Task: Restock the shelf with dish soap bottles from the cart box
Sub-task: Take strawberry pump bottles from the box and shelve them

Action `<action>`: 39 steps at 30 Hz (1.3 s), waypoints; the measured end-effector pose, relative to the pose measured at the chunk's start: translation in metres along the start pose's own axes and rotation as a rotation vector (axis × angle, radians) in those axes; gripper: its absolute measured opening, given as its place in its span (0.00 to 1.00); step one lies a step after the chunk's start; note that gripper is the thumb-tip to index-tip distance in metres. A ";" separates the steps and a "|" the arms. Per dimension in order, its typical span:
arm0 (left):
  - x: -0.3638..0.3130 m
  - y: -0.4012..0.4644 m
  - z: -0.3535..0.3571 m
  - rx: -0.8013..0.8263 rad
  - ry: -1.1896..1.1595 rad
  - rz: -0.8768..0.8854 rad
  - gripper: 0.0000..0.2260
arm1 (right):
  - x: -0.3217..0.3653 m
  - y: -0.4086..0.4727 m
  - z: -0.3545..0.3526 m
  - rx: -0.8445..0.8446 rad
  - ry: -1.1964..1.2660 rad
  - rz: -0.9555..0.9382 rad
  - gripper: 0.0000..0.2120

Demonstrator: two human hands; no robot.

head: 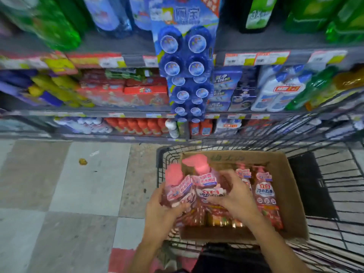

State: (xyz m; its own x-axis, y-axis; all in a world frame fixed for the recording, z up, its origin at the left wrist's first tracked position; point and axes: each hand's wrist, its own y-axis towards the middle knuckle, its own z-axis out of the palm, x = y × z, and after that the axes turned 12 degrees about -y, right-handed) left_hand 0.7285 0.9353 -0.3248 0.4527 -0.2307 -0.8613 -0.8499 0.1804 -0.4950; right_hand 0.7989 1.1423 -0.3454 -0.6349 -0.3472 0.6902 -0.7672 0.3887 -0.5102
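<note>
A brown cardboard box [283, 174] sits in a black wire cart [334, 194]. Pink-topped dish soap bottles with red labels stand inside it; one bottle [265, 192] is at the right side of the box. My left hand [163, 209] grips a pink-capped bottle [177, 186] at the box's left edge, lifted above the rim. My right hand [232, 196] grips a second bottle [204, 180] beside it, fingers curled round its body. Both bottles are blurred by motion.
Grey shelves [122, 113] stand just ahead, packed with cleaning products; orange-red bottles [136, 125] fill the lowest row. A hanging strip of blue toilet blocks [187, 66] covers the shelf's middle upright. Tiled floor [78, 184] lies to the left of the cart.
</note>
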 end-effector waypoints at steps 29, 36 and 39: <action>-0.205 -0.077 -0.408 -0.064 -0.346 0.762 0.36 | 0.408 -0.129 0.147 0.003 0.295 -0.835 0.33; -0.272 -0.043 -0.431 -0.050 -0.376 0.853 0.35 | 0.476 -0.105 0.137 -0.057 0.384 -0.930 0.32; -0.301 -0.016 -0.440 -0.011 -0.391 0.855 0.41 | 0.501 -0.083 0.126 -0.098 0.390 -0.941 0.36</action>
State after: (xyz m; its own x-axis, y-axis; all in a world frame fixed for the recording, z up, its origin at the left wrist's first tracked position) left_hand 0.4873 0.5814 -0.0078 -0.2693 0.3141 -0.9104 -0.9374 0.1311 0.3225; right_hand 0.5327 0.8282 -0.0217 0.3081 -0.2521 0.9173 -0.9175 0.1760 0.3566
